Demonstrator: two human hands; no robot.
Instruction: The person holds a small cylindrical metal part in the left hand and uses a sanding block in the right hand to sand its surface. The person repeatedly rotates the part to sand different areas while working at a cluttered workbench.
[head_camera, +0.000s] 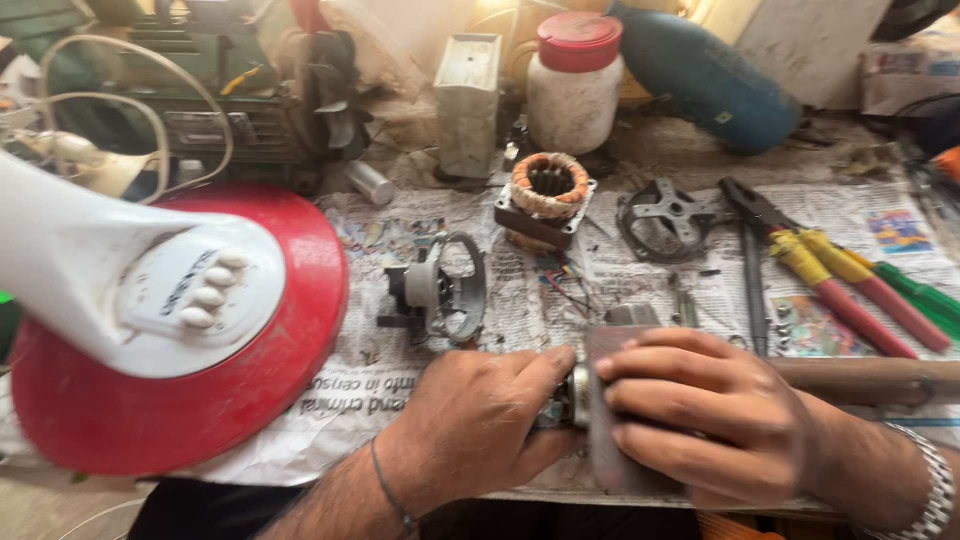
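Both hands together at bench edge: left hand (480, 420) curled round small metal part (572, 397), fingers shut on it; right hand (700, 415) pressed flat-fingered over grey plate (610, 420), likely steadying it against part. Part sits right between hands, mostly hidden, kind unclear. Just beyond, on newspaper (400, 240): motor housing (440, 290), copper-wound stator (548, 195), round bracket (665, 218). Pliers (820, 270) and green screwdriver (920, 295) within right's reach. Red fan base (250, 400) with white stem (90, 260) off left.
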